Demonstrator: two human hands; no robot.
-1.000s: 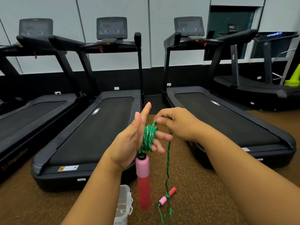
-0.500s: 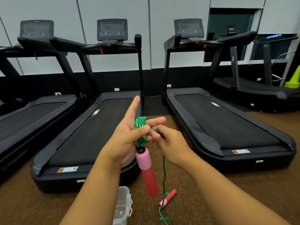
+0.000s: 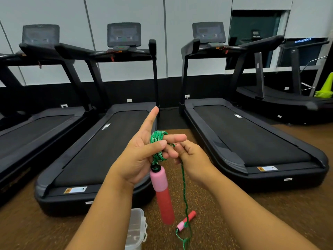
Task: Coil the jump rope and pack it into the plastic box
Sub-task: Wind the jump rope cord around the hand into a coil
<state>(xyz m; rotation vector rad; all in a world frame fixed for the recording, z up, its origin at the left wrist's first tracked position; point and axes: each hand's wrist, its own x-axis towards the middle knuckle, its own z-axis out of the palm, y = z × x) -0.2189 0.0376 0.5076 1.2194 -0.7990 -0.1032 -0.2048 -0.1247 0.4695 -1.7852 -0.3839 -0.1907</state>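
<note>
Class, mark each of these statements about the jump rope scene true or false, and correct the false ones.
1. Green rope is wound around fingers of the left hand. True.
2. The plastic box stands on a treadmill belt. False: it stands on the brown floor.
3. The right hand pinches the rope. True.
4. Both foam handles lie on the floor. False: one handle hangs below the left hand; the other handle lies on the floor.
5. The rope is already in the box. False: it is not.
</note>
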